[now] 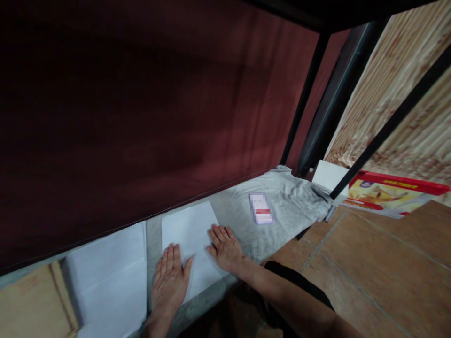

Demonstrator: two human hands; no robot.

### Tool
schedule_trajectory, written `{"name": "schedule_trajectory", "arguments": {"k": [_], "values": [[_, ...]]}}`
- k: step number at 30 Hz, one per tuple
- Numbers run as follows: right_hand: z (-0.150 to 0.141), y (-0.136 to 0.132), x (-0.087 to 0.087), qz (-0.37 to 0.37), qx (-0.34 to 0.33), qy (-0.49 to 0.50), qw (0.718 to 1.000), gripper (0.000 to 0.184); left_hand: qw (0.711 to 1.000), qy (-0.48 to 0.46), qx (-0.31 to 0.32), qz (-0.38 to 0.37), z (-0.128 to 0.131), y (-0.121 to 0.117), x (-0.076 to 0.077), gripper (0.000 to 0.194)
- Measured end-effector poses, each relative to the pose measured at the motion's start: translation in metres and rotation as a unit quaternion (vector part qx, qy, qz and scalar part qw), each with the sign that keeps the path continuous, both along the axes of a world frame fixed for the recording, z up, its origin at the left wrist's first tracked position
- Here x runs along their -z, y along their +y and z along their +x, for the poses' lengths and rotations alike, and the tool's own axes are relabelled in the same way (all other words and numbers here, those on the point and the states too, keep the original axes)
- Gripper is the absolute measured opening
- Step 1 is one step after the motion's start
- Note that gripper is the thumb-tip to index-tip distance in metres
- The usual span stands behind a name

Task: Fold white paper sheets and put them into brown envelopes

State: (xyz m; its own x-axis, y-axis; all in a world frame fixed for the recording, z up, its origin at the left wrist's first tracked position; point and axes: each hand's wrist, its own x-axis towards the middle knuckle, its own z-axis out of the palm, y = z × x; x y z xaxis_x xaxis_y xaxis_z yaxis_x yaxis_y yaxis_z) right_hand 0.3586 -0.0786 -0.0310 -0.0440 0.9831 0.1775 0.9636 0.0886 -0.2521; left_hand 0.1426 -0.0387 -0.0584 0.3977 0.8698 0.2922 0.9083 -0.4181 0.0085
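A white sheet of paper (192,230) lies on a grey cloth that covers a low shelf. My left hand (171,277) rests flat along the sheet's left edge, fingers stretched out and thumb apart. Across from it, my right hand (225,246) lies flat on the right edge with its fingers spread. Neither hand holds anything. Left of my left hand is a stack of white paper (112,272). I cannot tell whether the sheet under my hands is single or several layers.
A brown paper envelope or folder (35,300) lies at the far left. A phone-like blurred rectangle (260,209) sits on the grey cloth (282,234) to the right. Black frame posts (306,103) stand beyond. A red and yellow box (391,192) is on the tiled floor (380,253).
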Motion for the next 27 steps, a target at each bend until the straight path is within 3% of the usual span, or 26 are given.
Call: {"name": "schedule_trajectory", "arguments": {"k": [4, 7, 12, 16, 22, 27], "values": [[0.006, -0.005, 0.001, 0.009, -0.001, -0.005, 1.0, 0.059, 1.0, 0.025, -0.003, 0.011, -0.002, -0.011, -0.008, 0.079], [0.006, -0.006, 0.001, 0.013, -0.005, -0.002, 1.0, 0.06, 0.999, 0.032, -0.01, 0.014, 0.011, -0.005, -0.018, 0.07], [0.005, -0.004, 0.005, 0.026, -0.006, 0.023, 0.999, 0.06, 0.999, -0.001, 0.046, -0.025, 0.063, 0.034, -0.03, 0.063], [0.005, -0.002, 0.012, 0.038, 0.0, 0.044, 0.998, 0.06, 0.996, 0.017, 0.079, -0.049, 0.085, 0.067, -0.026, 0.06], [0.006, -0.002, 0.012, 0.035, 0.0, 0.048, 0.998, 0.061, 0.999, 0.045, 0.009, -0.022, 0.05, 0.079, -0.011, 0.065], [0.01, -0.005, 0.004, 0.022, -0.013, 0.041, 0.999, 0.061, 0.997, 0.062, -0.027, -0.023, 0.021, 0.048, -0.011, 0.068]]}}
